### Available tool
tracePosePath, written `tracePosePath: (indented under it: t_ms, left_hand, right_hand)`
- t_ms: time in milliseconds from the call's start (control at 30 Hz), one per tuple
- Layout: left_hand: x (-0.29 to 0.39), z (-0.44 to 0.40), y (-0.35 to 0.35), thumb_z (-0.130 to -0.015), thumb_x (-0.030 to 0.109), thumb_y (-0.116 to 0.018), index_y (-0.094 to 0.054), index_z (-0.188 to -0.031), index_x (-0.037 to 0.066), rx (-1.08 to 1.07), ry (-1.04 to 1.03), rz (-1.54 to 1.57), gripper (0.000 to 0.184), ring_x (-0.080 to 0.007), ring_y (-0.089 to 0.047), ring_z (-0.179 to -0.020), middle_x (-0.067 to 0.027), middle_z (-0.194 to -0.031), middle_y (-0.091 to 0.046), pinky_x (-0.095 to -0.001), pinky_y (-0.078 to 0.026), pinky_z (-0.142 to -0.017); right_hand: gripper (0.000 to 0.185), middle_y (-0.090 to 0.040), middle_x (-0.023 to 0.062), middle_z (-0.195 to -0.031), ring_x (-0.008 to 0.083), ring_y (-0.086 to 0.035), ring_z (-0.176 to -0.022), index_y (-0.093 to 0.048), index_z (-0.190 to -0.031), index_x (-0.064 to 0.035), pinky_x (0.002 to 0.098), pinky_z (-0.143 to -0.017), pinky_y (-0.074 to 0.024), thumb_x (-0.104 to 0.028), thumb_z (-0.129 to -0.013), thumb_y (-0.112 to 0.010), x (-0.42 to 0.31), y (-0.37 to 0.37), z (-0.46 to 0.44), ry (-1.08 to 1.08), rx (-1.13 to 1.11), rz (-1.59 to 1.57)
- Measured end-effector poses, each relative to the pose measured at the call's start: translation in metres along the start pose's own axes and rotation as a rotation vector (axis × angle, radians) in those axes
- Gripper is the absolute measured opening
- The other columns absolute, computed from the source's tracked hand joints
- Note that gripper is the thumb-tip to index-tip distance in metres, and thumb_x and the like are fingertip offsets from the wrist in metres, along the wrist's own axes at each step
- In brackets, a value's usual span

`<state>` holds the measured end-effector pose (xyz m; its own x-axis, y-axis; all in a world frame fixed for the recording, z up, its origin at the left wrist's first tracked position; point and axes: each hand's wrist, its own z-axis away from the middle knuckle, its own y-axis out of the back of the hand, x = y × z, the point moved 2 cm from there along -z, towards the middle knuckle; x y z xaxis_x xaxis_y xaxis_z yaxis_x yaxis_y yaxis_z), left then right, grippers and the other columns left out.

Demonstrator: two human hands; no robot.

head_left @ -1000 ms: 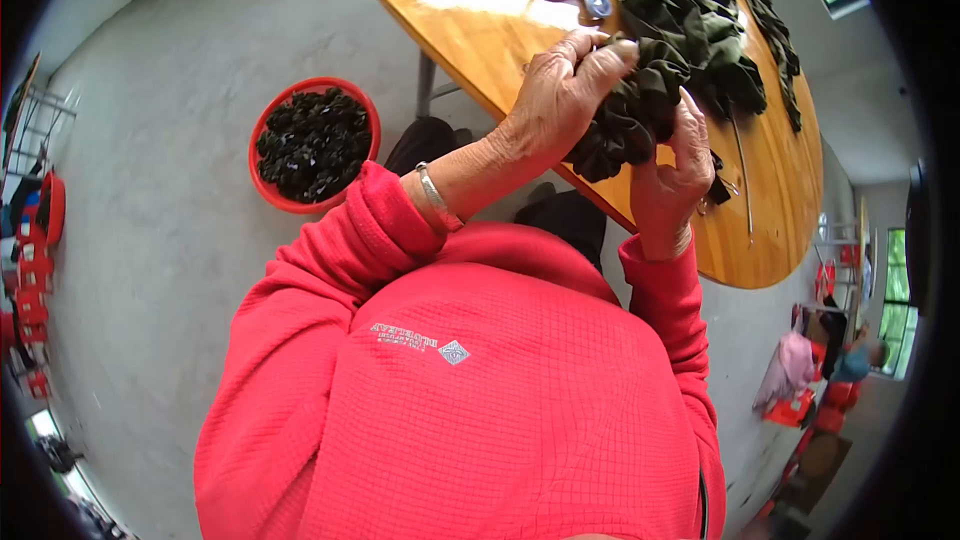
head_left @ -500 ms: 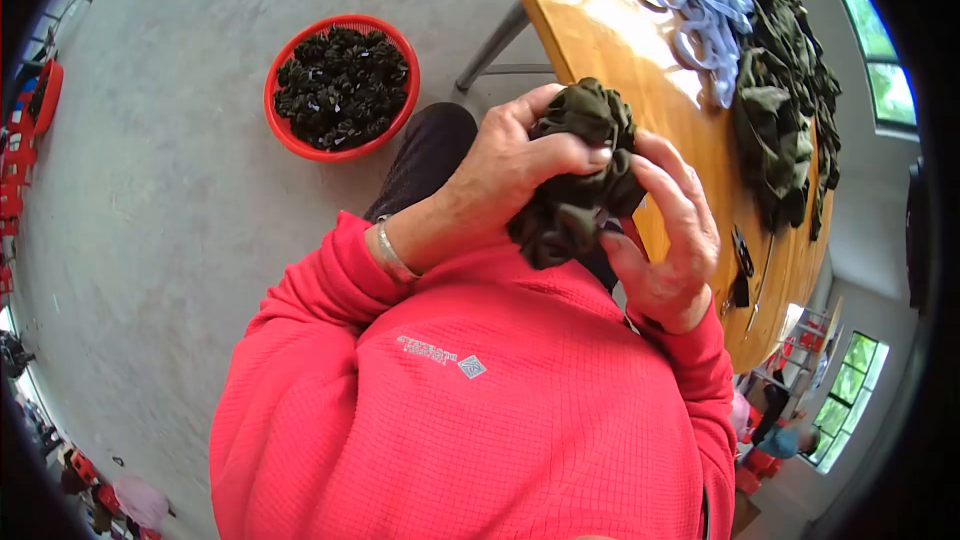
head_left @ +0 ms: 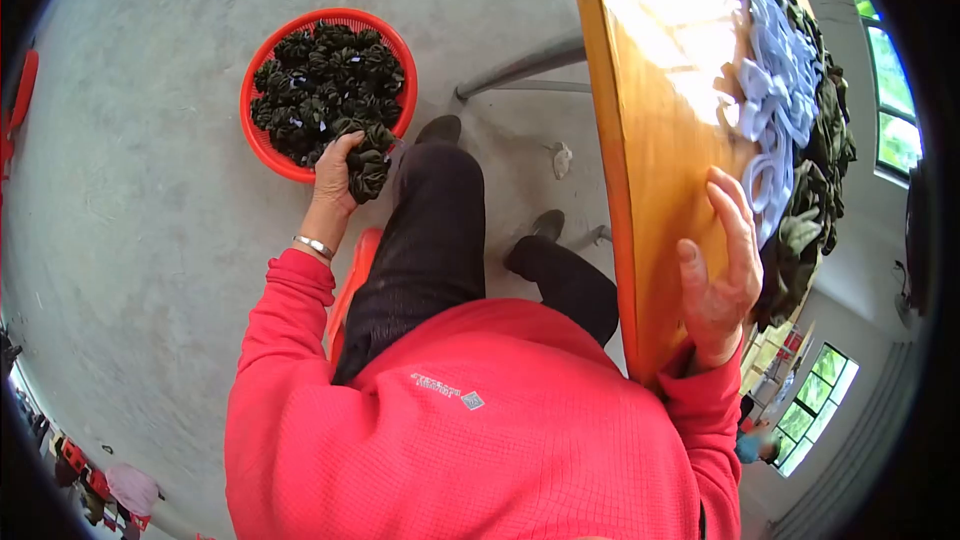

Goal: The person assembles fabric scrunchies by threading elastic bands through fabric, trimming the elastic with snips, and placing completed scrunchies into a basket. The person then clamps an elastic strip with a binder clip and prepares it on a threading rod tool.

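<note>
wearing red pullover (head_left: pixel 500 450), small logo at chest; probably seated, judging by bent knees in black trousers (head_left: pixel 430 230), with a red plastic edge (head_left: pixel 352 285) beside the thigh, maybe a seat. holding right hand (head_left: pixel 725 290) up by the wooden table (head_left: pixel 650 190), fingers spread, thumb well apart from them, gripping nothing visible. no way to tell whether touching the tabletop or just above it. nearest to that hand: pale blue loops (head_left: pixel 775 90), just beside the fingertips.

on the other side, left hand (head_left: pixel 333 178) out at arm's length, silver bracelet (head_left: pixel 315 246) at wrist. pinching a gathered dark green cloth bundle (head_left: pixel 370 175), thumb along the top, other fingers mostly hidden, so exact closure hard to judge. bundle at the near side of the red basket (head_left: pixel 340 14), overlapping the rim toward the knee; unclear from this angle if resting on the rim or held above.

step in hand, as a guess: adding one bundle to the pile (head_left: pixel 325 85) of similar pieces, small white bits among them. calls for a slight shift inward past the rim, then loosening thumb and fingers over the pile.

farther off: more dark green cloth (head_left: pixel 795 270) heaped on the table beside the blue loops. grey floor (head_left: pixel 150 140) around the basket. far right, barred window (head_left: pixel 815 405) and a person (head_left: pixel 752 445) in blue, too small to read.
</note>
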<state>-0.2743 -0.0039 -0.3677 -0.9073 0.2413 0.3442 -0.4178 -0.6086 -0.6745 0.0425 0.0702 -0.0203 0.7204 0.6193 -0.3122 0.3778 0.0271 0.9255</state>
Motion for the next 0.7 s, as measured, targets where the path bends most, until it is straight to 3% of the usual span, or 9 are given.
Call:
tracePosePath:
  t_ms: [67, 133, 167, 333, 433, 533, 633, 700]
  left_hand:
    - [0.01, -0.032, 0.013, -0.083, 0.019, -0.056, -0.06, -0.091, 0.002, -0.036, 0.033, 0.012, 0.019, -0.0211, -0.063, -0.061, -0.0079, -0.072, -0.063, -0.0317, -0.054, -0.054]
    - [0.019, -0.056, 0.005, -0.079, 0.013, -0.061, -0.059, -0.088, 0.002, 0.131, -0.058, 0.02, 0.015, -0.0209, -0.061, -0.06, -0.0077, -0.074, -0.062, -0.0316, -0.053, -0.055]
    - [0.022, -0.079, 0.013, -0.078, 0.012, -0.063, -0.059, -0.088, 0.002, 0.169, -0.107, -0.004, 0.015, -0.0208, -0.061, -0.06, -0.0076, -0.075, -0.062, -0.0317, -0.053, -0.055]
    - [0.048, -0.166, 0.027, -0.072, 0.012, -0.068, -0.059, -0.094, 0.0, 0.37, -0.333, -0.258, 0.026, -0.0207, -0.063, -0.074, -0.0068, -0.081, -0.063, -0.0331, -0.052, -0.066]
    - [0.069, -0.218, 0.042, -0.067, 0.018, -0.07, -0.059, -0.098, 0.0, 0.389, -0.538, -0.727, 0.038, -0.0264, -0.064, -0.076, -0.0101, -0.082, -0.065, -0.0344, -0.051, -0.07]
    - [0.097, -0.253, 0.038, -0.064, 0.026, -0.069, -0.059, -0.103, 0.003, 0.498, -0.578, -1.332, 0.047, -0.0326, -0.062, -0.084, -0.0135, -0.094, -0.063, -0.0384, -0.049, -0.077]
    - [0.113, -0.27, 0.02, -0.067, 0.029, -0.064, -0.057, -0.108, 0.011, 0.604, -0.489, -1.636, 0.044, -0.0341, -0.054, -0.103, -0.0122, -0.116, -0.049, -0.0447, -0.046, -0.085]
    - [0.114, -0.286, 0.018, -0.069, 0.029, -0.064, -0.055, -0.109, 0.012, 0.587, -0.562, -1.8, 0.045, -0.0355, -0.053, -0.103, -0.012, -0.119, -0.047, -0.0458, -0.046, -0.084]
  right_hand:
    - [0.047, -0.052, 0.021, -0.123, 0.0364, -0.047, -0.119, -0.054, -0.117, 0.0039, 0.0435, -0.101, -0.0349, -0.024, -0.082, -0.065, 0.001, -0.005, -0.011, 0.007, -0.003, 0.001]
    - [0.05, -0.051, 0.0217, -0.124, 0.0377, -0.046, -0.119, -0.054, -0.117, 0.0036, 0.045, -0.101, -0.0345, -0.031, -0.083, -0.065, -0.004, -0.006, -0.027, 0.015, -0.006, 0.003]
    - [0.057, -0.05, 0.0229, -0.125, 0.0398, -0.044, -0.12, -0.053, -0.118, 0.0034, 0.0471, -0.103, -0.0319, -0.041, -0.083, -0.062, -0.003, -0.01, -0.031, -0.016, 0.006, -0.04]
    - [0.065, -0.046, 0.0266, -0.128, 0.0438, -0.042, -0.12, -0.05, -0.12, 0.0037, 0.0503, -0.101, -0.0297, -0.052, -0.085, -0.051, -0.006, -0.028, -0.066, 0.046, -0.114, 0.183]
    - [0.063, -0.045, 0.0306, -0.126, 0.0499, -0.041, -0.117, -0.046, -0.122, 0.0018, 0.0552, -0.097, -0.0301, -0.05, -0.088, -0.044, -0.005, -0.033, -0.066, 0.059, -0.1, 0.173]
    - [0.064, -0.041, 0.0281, -0.13, 0.049, -0.041, -0.117, -0.039, -0.129, -0.0026, 0.0577, -0.097, -0.029, -0.053, -0.089, -0.04, -0.003, -0.033, -0.063, 0.062, -0.116, 0.184]
    - [0.065, -0.036, 0.0258, -0.135, 0.049, -0.038, -0.12, -0.038, -0.13, -0.0043, 0.0588, -0.099, -0.0281, -0.055, -0.089, -0.038, -0.003, -0.034, -0.059, 0.031, -0.107, 0.162]
    - [0.066, -0.033, 0.0247, -0.138, 0.0491, -0.037, -0.121, -0.036, -0.132, -0.0055, 0.059, -0.1, -0.0276, -0.056, -0.09, -0.037, -0.004, -0.033, -0.055, -0.006, -0.111, 0.171]
